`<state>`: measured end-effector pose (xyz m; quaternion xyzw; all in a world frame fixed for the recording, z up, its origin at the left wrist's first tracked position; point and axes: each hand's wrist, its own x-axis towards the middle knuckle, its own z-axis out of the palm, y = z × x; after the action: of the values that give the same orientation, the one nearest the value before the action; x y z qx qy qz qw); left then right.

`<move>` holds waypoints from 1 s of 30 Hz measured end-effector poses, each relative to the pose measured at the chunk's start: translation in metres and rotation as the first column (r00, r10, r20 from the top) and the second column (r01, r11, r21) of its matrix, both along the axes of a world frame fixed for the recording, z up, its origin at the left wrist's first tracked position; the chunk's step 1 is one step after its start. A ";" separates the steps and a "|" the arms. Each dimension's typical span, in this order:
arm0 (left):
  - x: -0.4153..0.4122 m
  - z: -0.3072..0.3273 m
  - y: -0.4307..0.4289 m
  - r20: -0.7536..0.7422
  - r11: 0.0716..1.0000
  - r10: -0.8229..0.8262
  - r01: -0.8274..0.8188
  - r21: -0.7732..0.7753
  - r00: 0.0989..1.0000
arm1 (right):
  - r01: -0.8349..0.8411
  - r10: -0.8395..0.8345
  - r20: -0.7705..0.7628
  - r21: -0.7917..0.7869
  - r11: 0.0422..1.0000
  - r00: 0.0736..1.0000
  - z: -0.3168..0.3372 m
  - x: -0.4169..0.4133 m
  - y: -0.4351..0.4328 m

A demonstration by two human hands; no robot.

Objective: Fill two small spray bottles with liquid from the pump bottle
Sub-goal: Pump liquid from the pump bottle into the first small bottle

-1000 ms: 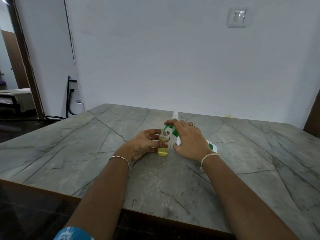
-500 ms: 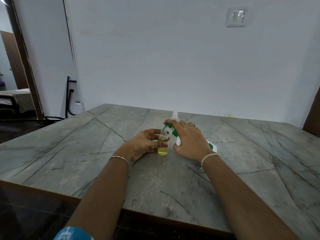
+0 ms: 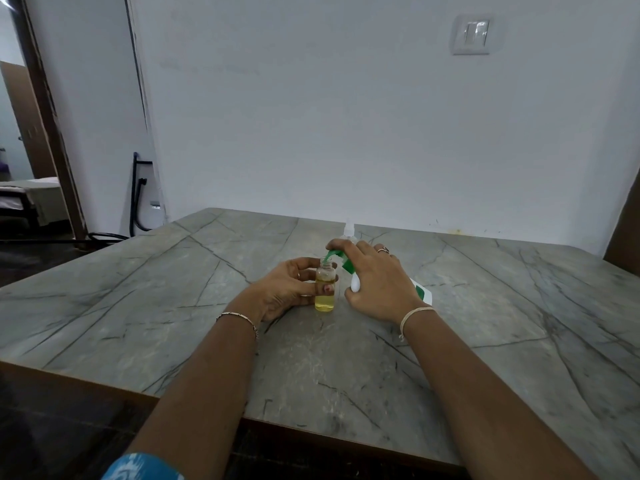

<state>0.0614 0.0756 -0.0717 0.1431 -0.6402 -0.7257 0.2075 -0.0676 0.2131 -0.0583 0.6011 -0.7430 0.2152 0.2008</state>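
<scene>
A small clear spray bottle [image 3: 325, 292], uncapped and mostly full of yellow liquid, stands upright on the grey marble table [image 3: 173, 306]. My left hand [image 3: 284, 289] grips it from the left, thumb and fingers round its body. My right hand [image 3: 375, 282] covers the white pump bottle [image 3: 420, 292], fingers curled over its green pump head [image 3: 341, 259], whose nozzle sits right above the small bottle's open neck. Behind my right hand stands a second small bottle [image 3: 349, 230] with a white top, mostly hidden.
The table's front edge [image 3: 311, 434] runs close to me with dark floor below. A white wall with a switch plate [image 3: 472, 34] stands behind the table. A doorway and black cable [image 3: 136, 202] lie at the left.
The liquid level in the small bottle has risen a little. Both hands have stayed in place.
</scene>
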 end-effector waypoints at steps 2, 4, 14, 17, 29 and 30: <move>0.000 0.000 0.000 -0.001 1.000 -0.003 0.003 0.003 1.000 | 0.004 -0.004 -0.008 0.007 1.000 1.000 0.000 -0.001 0.000; 0.000 0.000 0.000 0.002 1.000 -0.011 0.011 -0.006 1.000 | 0.003 -0.003 -0.009 0.008 1.000 1.000 0.000 -0.001 0.000; -0.001 -0.001 0.002 0.014 0.998 0.018 -0.017 -0.055 1.000 | -0.015 0.015 0.014 -0.008 1.000 1.000 0.000 -0.001 -0.004; -0.001 -0.001 0.002 0.009 0.999 0.009 -0.008 -0.052 1.000 | -0.007 0.007 -0.010 0.010 1.000 1.000 0.001 -0.001 -0.003; -0.001 -0.002 0.002 0.004 0.997 0.000 0.001 -0.077 1.000 | 0.032 -0.024 -0.117 0.063 0.998 0.993 0.002 -0.006 0.002; -0.001 -0.002 0.002 0.004 0.997 0.001 -0.001 -0.074 1.000 | 0.033 -0.025 -0.106 0.067 0.997 0.994 0.002 -0.006 0.001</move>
<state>0.0600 0.0774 -0.0736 0.1372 -0.6670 -0.7011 0.2118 -0.0736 0.2141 -0.0559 0.6073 -0.7471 0.1547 0.2217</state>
